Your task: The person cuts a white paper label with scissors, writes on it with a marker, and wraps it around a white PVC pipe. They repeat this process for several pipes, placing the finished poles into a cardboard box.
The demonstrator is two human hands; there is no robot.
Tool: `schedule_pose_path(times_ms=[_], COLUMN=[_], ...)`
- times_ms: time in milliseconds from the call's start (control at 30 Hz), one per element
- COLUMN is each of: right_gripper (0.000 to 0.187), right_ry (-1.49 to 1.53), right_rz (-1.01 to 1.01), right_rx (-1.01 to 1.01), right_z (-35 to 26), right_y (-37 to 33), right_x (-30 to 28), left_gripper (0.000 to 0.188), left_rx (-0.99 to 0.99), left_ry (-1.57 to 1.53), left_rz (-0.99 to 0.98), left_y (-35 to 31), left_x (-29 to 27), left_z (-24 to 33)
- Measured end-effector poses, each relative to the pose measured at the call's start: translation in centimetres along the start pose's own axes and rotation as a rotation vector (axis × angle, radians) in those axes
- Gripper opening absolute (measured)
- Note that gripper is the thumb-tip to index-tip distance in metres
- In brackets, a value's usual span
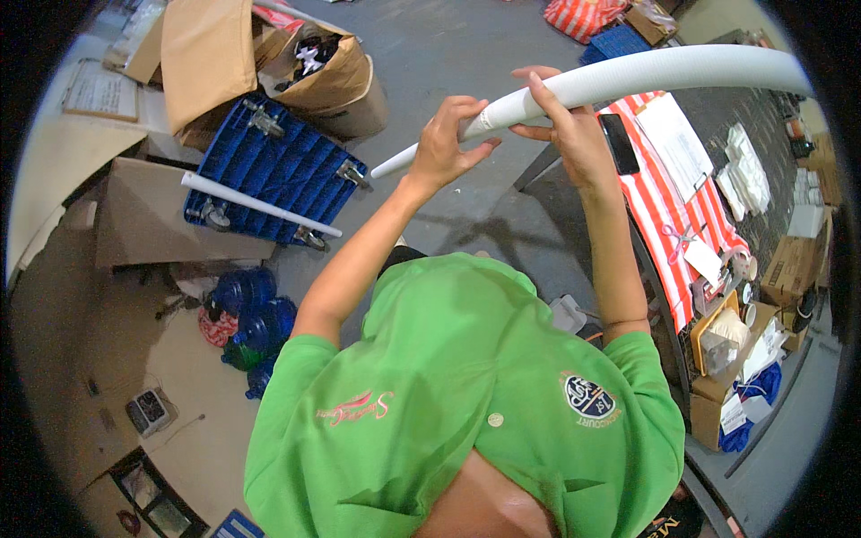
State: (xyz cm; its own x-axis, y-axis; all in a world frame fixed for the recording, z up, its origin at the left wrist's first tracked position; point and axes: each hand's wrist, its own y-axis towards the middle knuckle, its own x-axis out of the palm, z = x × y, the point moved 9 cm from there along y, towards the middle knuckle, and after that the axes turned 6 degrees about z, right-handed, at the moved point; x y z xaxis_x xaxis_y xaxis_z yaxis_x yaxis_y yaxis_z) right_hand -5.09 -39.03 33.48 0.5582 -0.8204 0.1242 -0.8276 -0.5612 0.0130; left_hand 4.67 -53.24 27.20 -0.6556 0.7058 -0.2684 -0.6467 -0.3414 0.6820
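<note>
A long white ribbed hose (664, 76) runs from the middle of the view to the upper right, held up in front of me. At its left end it meets a thinner, tapering white tube (395, 161) that points down to the left. My left hand (448, 139) is closed around the spot where the two meet, thumb below and fingers above. Just to the right, my right hand (569, 125) grips the hose, its thumb and fingers on either side of it. Another white tube (260, 206) lies across a blue wheeled platform at the left.
The blue platform (269, 161) has casters facing up, beside an open paper sack (345, 90) and cardboard. At the right, a table carries a striped cloth (641, 193), a phone (619, 143), a clipboard (673, 143) and scissors (682, 240). Blue water bottles (256, 318) stand lower left.
</note>
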Motion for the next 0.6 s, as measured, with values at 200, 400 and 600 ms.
schedule_pose_path(times_ms=[200,400,600], right_gripper=[0.043,0.048,0.071], right_ry=[-0.192,-0.396,-0.609], right_rz=[-0.356,-0.979,-1.315], right_rx=[0.080,0.042,-0.015], right_z=[3.2,10.7,24.9], right_y=[3.1,1.9,2.1], right_x=[9.6,29.2,47.0], left_gripper=[0.092,0.051,0.040], left_rx=[-0.067,-0.143,-0.439], left_ry=[0.018,0.238,0.545], left_rz=[-0.128,-0.062,0.028], left_y=[2.8,7.9,0.4], left_x=[-10.7,-26.4,-41.6], left_z=[-0.8,4.4,-5.0])
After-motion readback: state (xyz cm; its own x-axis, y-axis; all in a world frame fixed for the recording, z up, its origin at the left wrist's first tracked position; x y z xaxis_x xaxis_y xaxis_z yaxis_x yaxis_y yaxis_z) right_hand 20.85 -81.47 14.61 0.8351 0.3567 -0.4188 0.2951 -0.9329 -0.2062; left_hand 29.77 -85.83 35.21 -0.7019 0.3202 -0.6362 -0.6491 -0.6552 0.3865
